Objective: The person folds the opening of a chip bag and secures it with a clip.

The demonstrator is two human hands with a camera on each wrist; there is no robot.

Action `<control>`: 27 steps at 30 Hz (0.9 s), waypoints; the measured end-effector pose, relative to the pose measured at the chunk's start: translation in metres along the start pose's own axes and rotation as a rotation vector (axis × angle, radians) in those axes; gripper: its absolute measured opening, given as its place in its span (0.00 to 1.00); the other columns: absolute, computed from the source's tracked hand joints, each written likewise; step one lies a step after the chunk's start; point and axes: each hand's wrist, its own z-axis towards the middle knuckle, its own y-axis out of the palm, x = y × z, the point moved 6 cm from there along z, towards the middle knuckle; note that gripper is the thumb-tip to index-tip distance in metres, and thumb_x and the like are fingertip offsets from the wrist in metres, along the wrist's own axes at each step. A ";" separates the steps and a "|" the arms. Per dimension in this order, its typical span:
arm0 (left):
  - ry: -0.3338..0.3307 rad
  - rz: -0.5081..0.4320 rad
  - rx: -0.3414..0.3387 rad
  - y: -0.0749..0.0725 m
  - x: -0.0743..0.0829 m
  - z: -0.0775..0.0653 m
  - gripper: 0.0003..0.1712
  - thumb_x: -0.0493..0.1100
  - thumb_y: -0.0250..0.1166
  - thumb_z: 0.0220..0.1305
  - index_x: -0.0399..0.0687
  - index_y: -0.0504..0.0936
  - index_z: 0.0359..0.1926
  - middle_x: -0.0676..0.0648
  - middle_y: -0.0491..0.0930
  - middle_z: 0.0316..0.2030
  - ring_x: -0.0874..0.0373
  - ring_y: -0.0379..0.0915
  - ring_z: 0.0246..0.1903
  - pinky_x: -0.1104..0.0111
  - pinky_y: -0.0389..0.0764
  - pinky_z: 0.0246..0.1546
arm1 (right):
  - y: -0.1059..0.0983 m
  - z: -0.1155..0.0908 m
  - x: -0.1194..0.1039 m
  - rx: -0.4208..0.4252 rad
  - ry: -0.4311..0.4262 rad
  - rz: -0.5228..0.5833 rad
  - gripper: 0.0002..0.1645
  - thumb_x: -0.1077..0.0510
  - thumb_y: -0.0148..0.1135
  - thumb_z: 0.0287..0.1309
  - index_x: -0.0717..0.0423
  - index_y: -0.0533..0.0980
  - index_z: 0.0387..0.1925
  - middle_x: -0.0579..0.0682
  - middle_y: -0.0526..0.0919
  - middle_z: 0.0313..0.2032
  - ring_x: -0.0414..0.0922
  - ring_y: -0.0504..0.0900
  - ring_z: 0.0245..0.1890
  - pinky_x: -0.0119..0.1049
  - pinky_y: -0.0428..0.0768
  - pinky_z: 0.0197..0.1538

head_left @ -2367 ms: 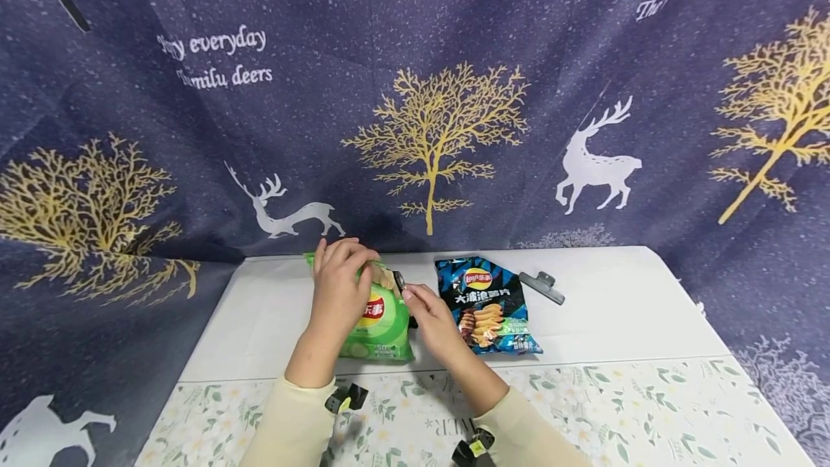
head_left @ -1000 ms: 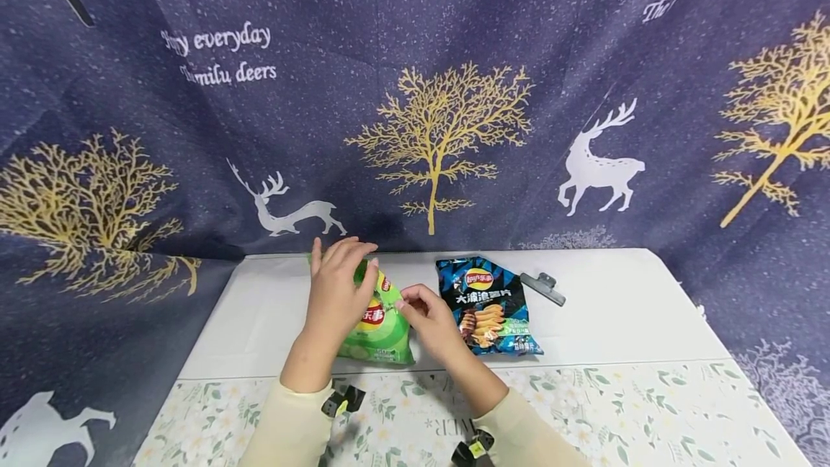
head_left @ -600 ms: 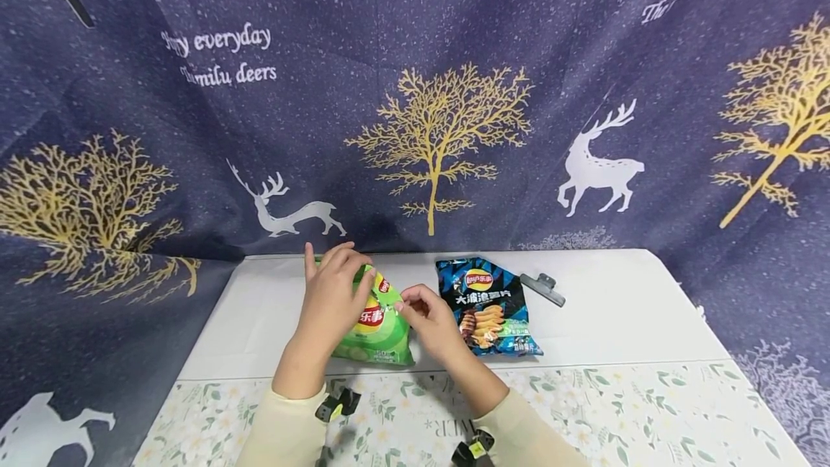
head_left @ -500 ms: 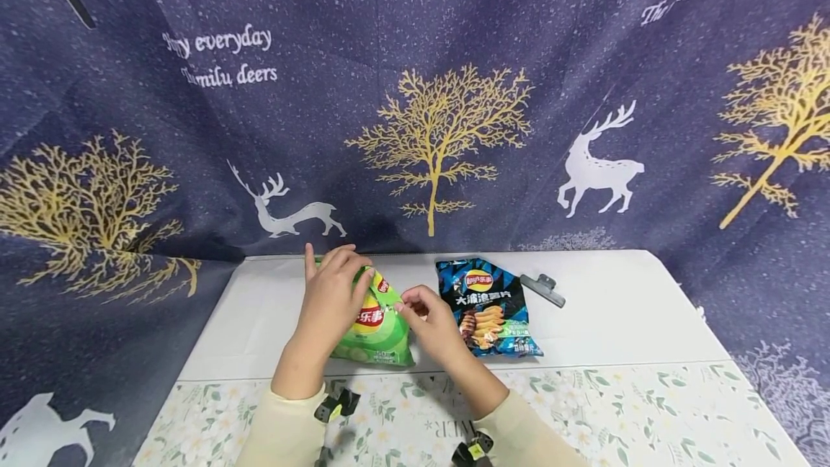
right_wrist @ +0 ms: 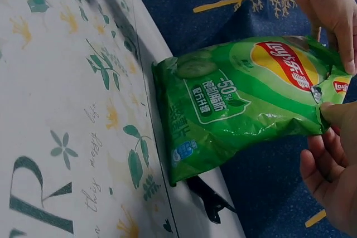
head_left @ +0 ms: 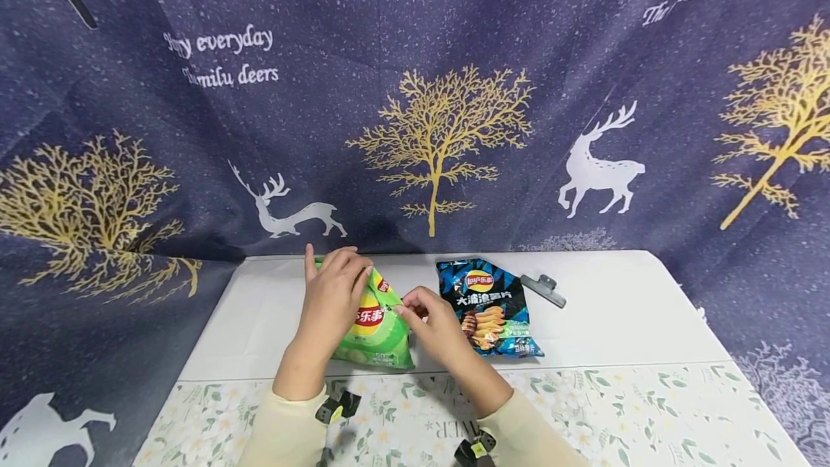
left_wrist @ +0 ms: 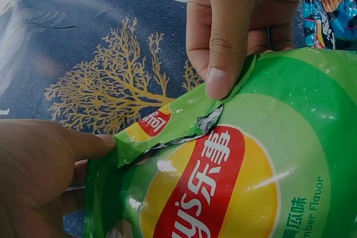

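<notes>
A green Lay's chip bag [head_left: 372, 341] leans upright on the table, held by both hands at its top. In the left wrist view, a torn strip [left_wrist: 167, 121] with a small logo lies across the bag's front, its silvery torn edge showing. My left hand [head_left: 332, 298] pinches the left end of that top edge between thumb and fingers. At the right end, my right hand [head_left: 436, 319] pinches the edge, thumb in front and fingers behind. A black clip [right_wrist: 211, 198] lies on the table beside the green bag in the right wrist view.
A blue Lay's chip bag [head_left: 489, 308] lies just right of my right hand. Beyond it rests a grey clip [head_left: 543, 290]. The white table [head_left: 616, 316] has a floral cloth [head_left: 622, 416] along its front, and a dark blue hanging cloth [head_left: 415, 34] stands behind.
The bag's top strip has come down over its front, showing the small logo. My left hand has shifted slightly left and lower. The right hand keeps pinching nearly the same spot.
</notes>
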 end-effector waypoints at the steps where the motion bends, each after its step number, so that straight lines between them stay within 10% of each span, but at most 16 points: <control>1: 0.004 -0.002 0.004 0.000 0.001 -0.001 0.07 0.43 0.65 0.70 0.48 0.88 0.43 0.47 0.86 0.47 0.49 0.76 0.61 0.33 0.41 0.75 | 0.000 0.000 0.001 0.000 0.000 -0.002 0.06 0.51 0.65 0.67 0.47 0.78 0.37 0.44 0.82 0.34 0.35 0.79 0.33 0.29 0.80 0.38; 27: -0.011 -0.004 0.006 -0.009 -0.007 -0.006 0.06 0.40 0.67 0.68 0.48 0.87 0.44 0.45 0.85 0.48 0.46 0.74 0.61 0.33 0.40 0.75 | -0.019 0.005 0.016 -0.056 0.073 -0.120 0.12 0.54 0.57 0.73 0.51 0.82 0.50 0.44 0.82 0.44 0.38 0.80 0.40 0.35 0.82 0.46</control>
